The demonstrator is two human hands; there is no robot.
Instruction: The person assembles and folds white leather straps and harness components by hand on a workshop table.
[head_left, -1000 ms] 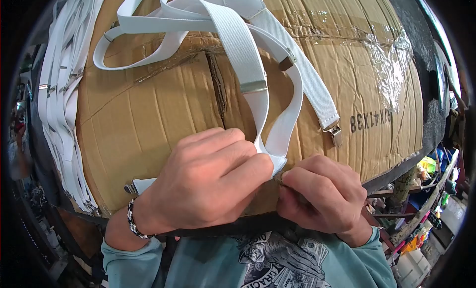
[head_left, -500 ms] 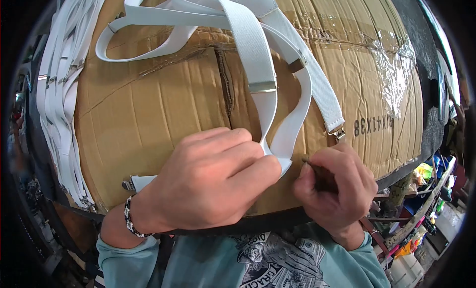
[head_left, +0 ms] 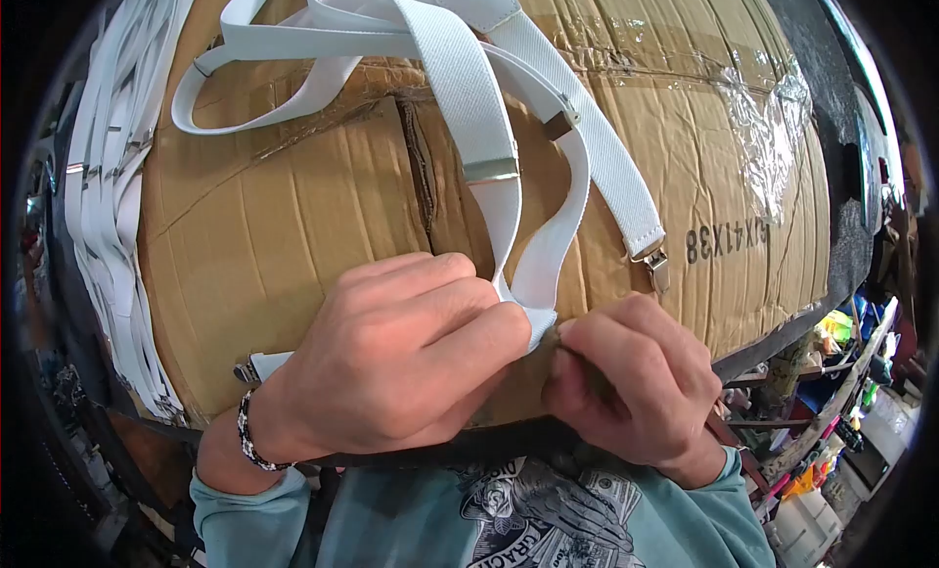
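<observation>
White elastic suspenders [head_left: 460, 89] with metal sliders lie looped over a cardboard surface [head_left: 293, 206]. My left hand [head_left: 401, 358], with a beaded bracelet at its wrist, is closed on the folded strap near its lower end. Just right of that fold, my right hand [head_left: 636, 382] pinches thumb and forefinger right at the strap's edge; I cannot tell what small thing is between them. A metal clip [head_left: 657, 272] ends one strap above my right hand. Another clip [head_left: 247, 372] pokes out left of my left wrist. My palms and curled fingers hide the rest.
A bundle of more white straps [head_left: 108, 216] hangs along the left side of the cardboard. Clear tape [head_left: 768, 147] crosses its upper right, above printed numbers. At the lower right, beyond the dark edge, is a heap of mixed items [head_left: 841, 421].
My right hand has moved left, up to the strap end in my left hand. The small dark tip seen between its fingers is now hidden. The whole view has shifted slightly.
</observation>
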